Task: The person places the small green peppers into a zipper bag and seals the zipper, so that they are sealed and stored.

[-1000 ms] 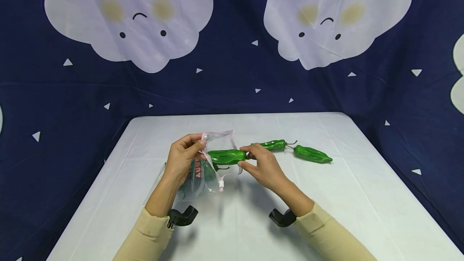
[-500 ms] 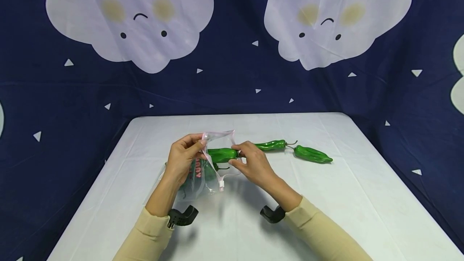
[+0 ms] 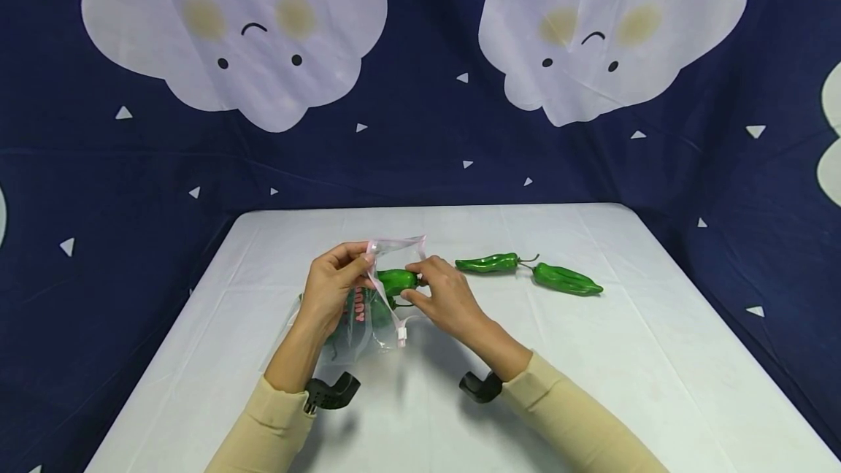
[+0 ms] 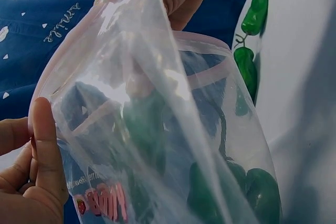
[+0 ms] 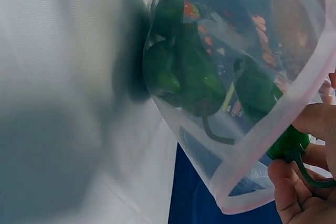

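My left hand point(image 3: 331, 285) pinches the pink-edged mouth of a clear zip bag point(image 3: 394, 316), holding it apart; its thumb and fingers point(image 4: 44, 145) show at the rim in the left wrist view. My right hand point(image 3: 448, 298) grips a green pepper point(image 3: 398, 281) near its stem end. Most of that pepper is inside the mouth, and its curved stem point(image 5: 310, 179) sticks out past the rim in the right wrist view. Several other green peppers point(image 5: 197, 72) lie deeper in the bag. Reddish print point(image 4: 107, 203) marks the plastic. A white slider point(image 3: 401, 334) hangs at the rim's near corner.
Two more green peppers, one point(image 3: 489, 263) left of the other point(image 3: 566, 279), lie stem to stem on the white tabletop point(image 3: 591, 356), right of the bag. Behind the table hangs a dark blue curtain point(image 3: 420, 144) with white clouds. A black wrist mount point(image 3: 331, 390) is on each forearm.
The right hand has moved left, sliding the pepper further into the bag. More of the loose peppers on the table now shows. The left hand and bag mouth have stayed in place.
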`<action>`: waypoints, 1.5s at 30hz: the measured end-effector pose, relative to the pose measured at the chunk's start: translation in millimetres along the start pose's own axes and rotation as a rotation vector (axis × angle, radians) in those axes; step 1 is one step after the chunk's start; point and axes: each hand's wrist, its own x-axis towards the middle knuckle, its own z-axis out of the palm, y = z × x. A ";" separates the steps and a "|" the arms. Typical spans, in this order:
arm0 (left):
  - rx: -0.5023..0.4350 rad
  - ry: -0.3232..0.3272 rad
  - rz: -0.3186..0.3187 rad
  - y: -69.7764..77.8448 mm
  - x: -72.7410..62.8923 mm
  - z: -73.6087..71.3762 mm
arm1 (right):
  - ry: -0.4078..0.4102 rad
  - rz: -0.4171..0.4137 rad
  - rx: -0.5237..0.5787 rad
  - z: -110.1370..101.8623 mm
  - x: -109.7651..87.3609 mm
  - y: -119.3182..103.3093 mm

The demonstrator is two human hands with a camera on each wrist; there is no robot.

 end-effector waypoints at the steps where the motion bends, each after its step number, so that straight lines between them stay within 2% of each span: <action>1: -0.002 0.000 0.001 0.1 -0.2 0.0 | 0.000 -0.001 -0.002 1.0 0.6 -0.5; 9: 0.000 0.001 0.001 0.6 -0.5 0.5 | -0.013 -0.014 -0.055 8.5 6.2 -2.9; 16: 0.003 0.004 0.001 1.0 -0.3 1.6 | 0.011 -0.041 -0.098 12.7 11.3 -2.3; 21: 0.012 0.006 -0.003 1.1 -0.6 2.2 | 0.018 -0.028 -0.112 15.3 14.4 -1.7; 29: 0.007 0.008 0.009 -0.4 -1.0 1.3 | -0.041 0.012 -0.134 19.9 19.2 -2.7; 38: 0.007 0.014 0.006 -0.5 -0.9 0.8 | -0.081 0.013 -0.096 17.9 16.5 -3.6; 45: -0.002 0.021 0.017 -1.3 -0.3 -0.4 | -0.032 -0.022 -0.060 9.8 9.8 -3.2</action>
